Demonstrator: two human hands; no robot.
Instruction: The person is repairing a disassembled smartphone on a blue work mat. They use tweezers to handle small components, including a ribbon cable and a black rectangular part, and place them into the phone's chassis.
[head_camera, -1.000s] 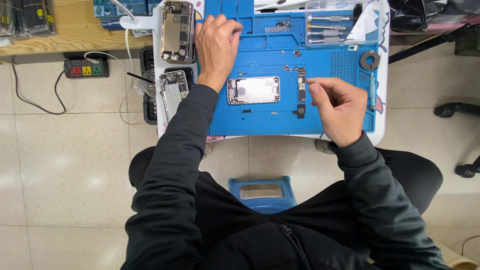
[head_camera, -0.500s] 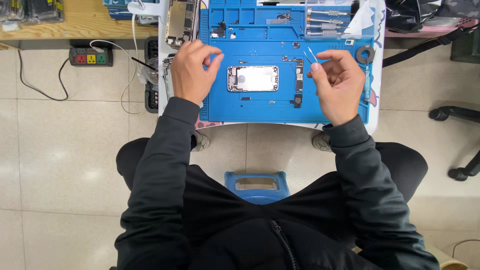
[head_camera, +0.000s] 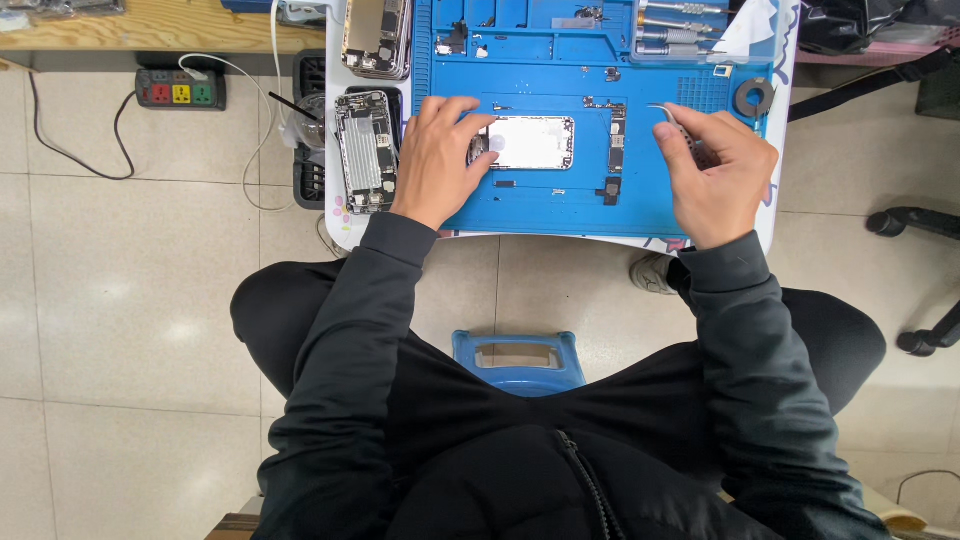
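Note:
An opened phone housing (head_camera: 528, 142) lies in the middle of a blue repair mat (head_camera: 560, 205). My left hand (head_camera: 437, 160) rests on the mat with its fingertips on the housing's left end. My right hand (head_camera: 712, 170) sits to the right of the housing and grips thin metal tweezers (head_camera: 672, 117), tips pointing up-left. A narrow circuit board (head_camera: 616, 125) and small dark parts (head_camera: 608, 190) lie between the housing and my right hand.
Two more stripped phone bodies (head_camera: 367, 150) (head_camera: 377, 36) lie at the table's left edge. Screwdrivers (head_camera: 680, 28) and a white tissue (head_camera: 752, 28) sit at the mat's top right, near a tape roll (head_camera: 752, 97). A power strip (head_camera: 180, 88) lies on the tiled floor at left. A blue stool (head_camera: 518, 360) shows between my legs.
My left hand came down from the phone body at the upper left to the mat, then onto the housing's left end. My right hand lifted the tweezers slightly.

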